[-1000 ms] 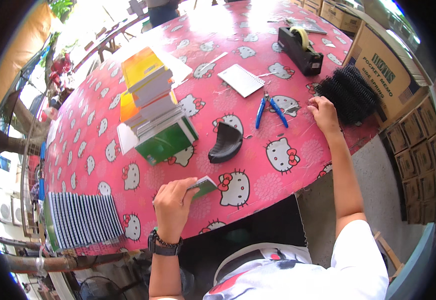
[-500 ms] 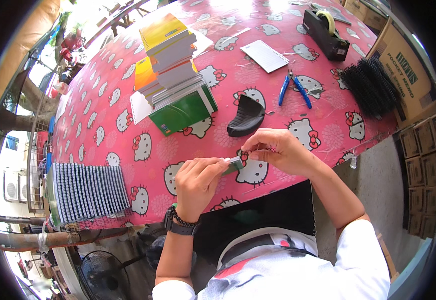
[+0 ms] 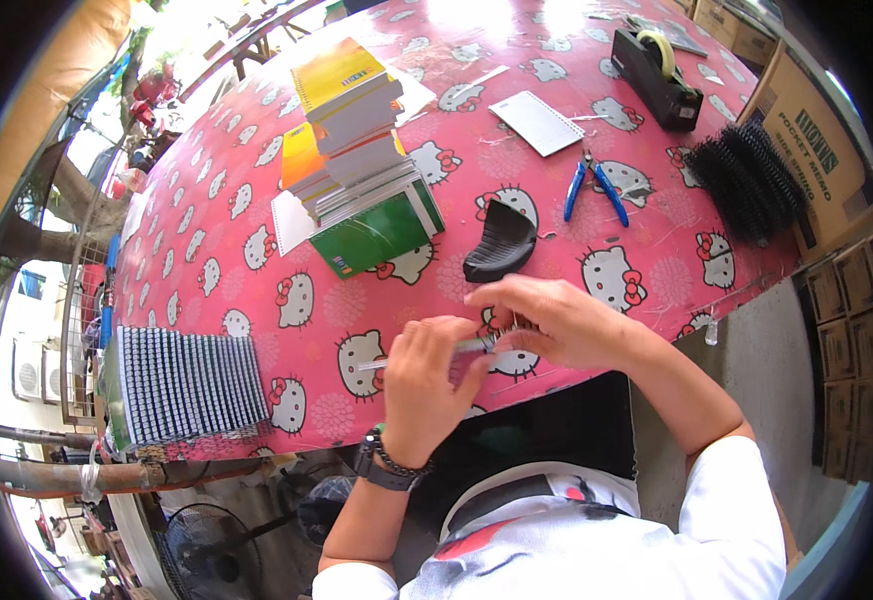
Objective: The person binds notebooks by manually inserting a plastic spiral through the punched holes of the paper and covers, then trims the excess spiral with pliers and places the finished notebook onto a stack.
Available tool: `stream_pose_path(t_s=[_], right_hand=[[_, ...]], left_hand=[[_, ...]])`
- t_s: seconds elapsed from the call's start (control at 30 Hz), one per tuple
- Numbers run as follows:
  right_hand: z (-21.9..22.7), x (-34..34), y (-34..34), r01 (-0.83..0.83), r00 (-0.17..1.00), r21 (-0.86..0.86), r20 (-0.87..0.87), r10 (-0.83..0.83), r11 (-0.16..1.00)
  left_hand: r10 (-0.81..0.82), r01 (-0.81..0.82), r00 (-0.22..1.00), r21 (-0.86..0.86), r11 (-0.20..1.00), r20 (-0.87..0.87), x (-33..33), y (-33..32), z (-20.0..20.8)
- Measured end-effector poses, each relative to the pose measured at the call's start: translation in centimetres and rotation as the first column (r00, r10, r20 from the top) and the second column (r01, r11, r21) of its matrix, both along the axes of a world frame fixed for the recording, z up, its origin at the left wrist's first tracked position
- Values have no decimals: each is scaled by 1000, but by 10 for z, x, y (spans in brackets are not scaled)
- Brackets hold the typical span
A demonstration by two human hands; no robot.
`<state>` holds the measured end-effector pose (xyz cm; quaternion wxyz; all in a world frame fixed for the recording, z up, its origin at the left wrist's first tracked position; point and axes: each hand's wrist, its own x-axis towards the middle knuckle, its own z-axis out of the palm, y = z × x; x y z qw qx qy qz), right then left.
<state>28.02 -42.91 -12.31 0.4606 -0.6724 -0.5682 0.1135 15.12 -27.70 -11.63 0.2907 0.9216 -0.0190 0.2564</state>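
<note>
Over the near edge of the table, my left hand (image 3: 425, 378) is closed around a small thin notebook (image 3: 469, 346), thumb below and fingers above. The notebook's end points toward my right hand (image 3: 562, 318), whose fingers curl over that end. Dark thin wire-like lines show between the right fingers, but blur hides what they pinch. Just beyond my hands lies a black curved grooved pad (image 3: 502, 240). Farther right are blue-handled cutting pliers (image 3: 597, 188), jaws pointing away, and a white spiral notepad (image 3: 537, 123).
A tall stack of yellow, orange and green notebooks (image 3: 377, 228) stands beyond my left hand. Spiral-bound notebooks (image 3: 192, 385) are piled at the near left. Black wire coils (image 3: 747, 180), a tape dispenser (image 3: 657, 80) and a cardboard box (image 3: 807, 150) line the right side.
My left hand has shifted slightly right and turned, tilting the notebook so its other end shows past the fingers. My right hand has moved in over the notebook's end, its fingers reaching farther left.
</note>
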Motion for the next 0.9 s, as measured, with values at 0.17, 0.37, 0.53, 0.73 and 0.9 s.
stream_pose_path(t_s=[0.17,0.37,0.53,0.73,0.9], right_hand=[[7,11,8,28,991,-170,-125,-49,985],[-21,63,20,372,864,-227,439,-246,900],[-32,65,28,390,866,-286,437,-244,875],[-16,53,18,129,986,-200,-80,-147,971],[-32,42,-6,-194,704,115,-676,220,974]], left_hand=[[-38,35,999,186,982,14,-5,5,-10],[-111,105,993,113,988,49,-1,5,2],[-167,171,985,140,975,-40,-1,16,-6],[-134,164,983,274,948,-125,-4,20,-5],[83,-86,996,191,978,23,-6,27,-10]])
